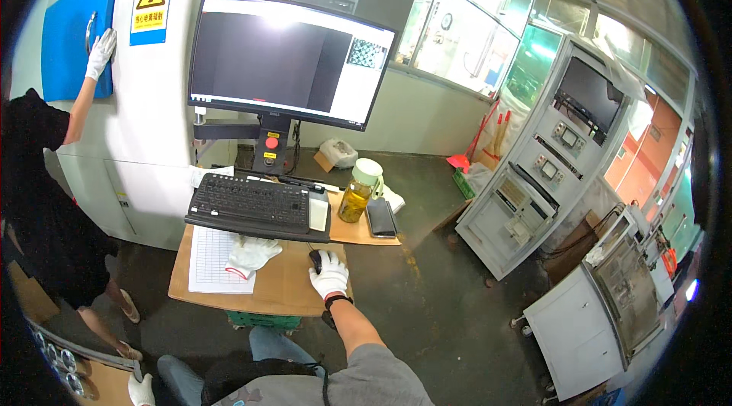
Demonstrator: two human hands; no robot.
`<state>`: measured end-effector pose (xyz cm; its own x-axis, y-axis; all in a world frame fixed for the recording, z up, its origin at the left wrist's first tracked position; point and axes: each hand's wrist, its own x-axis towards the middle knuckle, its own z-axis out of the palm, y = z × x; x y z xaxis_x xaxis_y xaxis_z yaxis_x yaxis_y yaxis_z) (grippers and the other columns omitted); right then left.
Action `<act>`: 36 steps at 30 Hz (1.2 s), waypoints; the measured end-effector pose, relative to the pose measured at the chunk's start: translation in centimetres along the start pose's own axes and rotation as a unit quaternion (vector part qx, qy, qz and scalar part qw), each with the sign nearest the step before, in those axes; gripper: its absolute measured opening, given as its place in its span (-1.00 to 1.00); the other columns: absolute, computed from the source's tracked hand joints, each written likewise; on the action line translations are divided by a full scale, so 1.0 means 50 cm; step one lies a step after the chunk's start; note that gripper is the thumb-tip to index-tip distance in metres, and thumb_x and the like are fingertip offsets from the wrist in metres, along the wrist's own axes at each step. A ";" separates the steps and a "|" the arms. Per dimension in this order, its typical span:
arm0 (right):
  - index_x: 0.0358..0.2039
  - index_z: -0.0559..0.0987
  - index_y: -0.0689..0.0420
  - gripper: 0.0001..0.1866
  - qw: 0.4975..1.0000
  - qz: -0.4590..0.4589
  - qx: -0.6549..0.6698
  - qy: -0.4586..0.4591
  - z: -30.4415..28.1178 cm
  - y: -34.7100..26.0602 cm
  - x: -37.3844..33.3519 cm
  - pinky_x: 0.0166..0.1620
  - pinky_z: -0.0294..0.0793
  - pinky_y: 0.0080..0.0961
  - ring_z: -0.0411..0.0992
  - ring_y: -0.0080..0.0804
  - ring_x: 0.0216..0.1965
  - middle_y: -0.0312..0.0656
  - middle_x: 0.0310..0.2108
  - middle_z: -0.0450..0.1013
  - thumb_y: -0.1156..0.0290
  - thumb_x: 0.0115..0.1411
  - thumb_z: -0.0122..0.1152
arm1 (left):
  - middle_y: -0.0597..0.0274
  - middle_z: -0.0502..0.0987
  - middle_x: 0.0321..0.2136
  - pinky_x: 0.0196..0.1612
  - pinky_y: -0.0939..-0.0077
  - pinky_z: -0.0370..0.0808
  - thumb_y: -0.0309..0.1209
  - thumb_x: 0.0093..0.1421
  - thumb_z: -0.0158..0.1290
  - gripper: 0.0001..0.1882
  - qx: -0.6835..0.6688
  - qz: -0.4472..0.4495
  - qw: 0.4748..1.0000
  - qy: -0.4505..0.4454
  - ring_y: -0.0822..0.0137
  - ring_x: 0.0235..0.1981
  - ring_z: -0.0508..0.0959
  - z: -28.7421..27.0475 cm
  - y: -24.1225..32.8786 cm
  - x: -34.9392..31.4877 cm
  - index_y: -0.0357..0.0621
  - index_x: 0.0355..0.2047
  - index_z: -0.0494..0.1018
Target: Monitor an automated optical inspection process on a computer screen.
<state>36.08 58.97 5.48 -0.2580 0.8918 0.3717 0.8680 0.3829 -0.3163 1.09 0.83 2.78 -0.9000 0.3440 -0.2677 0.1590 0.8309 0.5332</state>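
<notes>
My right hand (329,276), in a white glove with a dark band at the wrist, rests over a black computer mouse (315,259) on the brown tabletop (297,292). My left hand (141,391), also gloved in white, shows only in part at the lower left. It is beside a brown board (110,383) bearing several shiny metal ring-shaped parts (70,364); its fingers are too small to make out. Left of the mouse lie a crumpled white glove (253,253) and a printed table sheet (210,265). Above them sits a black keyboard (248,204).
A monitor (290,59) stands behind the keyboard, with a red button (271,143) below it. A bottle of yellowish liquid (357,196) and a black phone-like slab (381,219) are on the right. At left, another person (53,200) touches a blue door (76,40). Grey cabinets (526,185) stand right.
</notes>
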 end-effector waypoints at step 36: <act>0.20 0.50 -0.20 -0.45 0.997 -0.066 -0.041 0.009 0.039 0.017 0.005 0.06 0.48 0.05 0.48 0.02 0.01 -0.14 0.16 0.43 0.15 0.15 0.23 | -0.36 0.34 0.30 0.40 0.05 0.28 -0.19 0.36 0.17 -0.41 0.010 0.066 0.996 -0.058 -0.27 0.29 0.37 0.049 -0.154 0.067 0.07 0.37 0.38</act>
<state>35.92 59.98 3.57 -0.3646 0.8304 0.4214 0.8591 0.4745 -0.1918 -2.14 -3.34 -4.18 -0.8181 0.4977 -0.2880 0.2814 0.7833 0.5543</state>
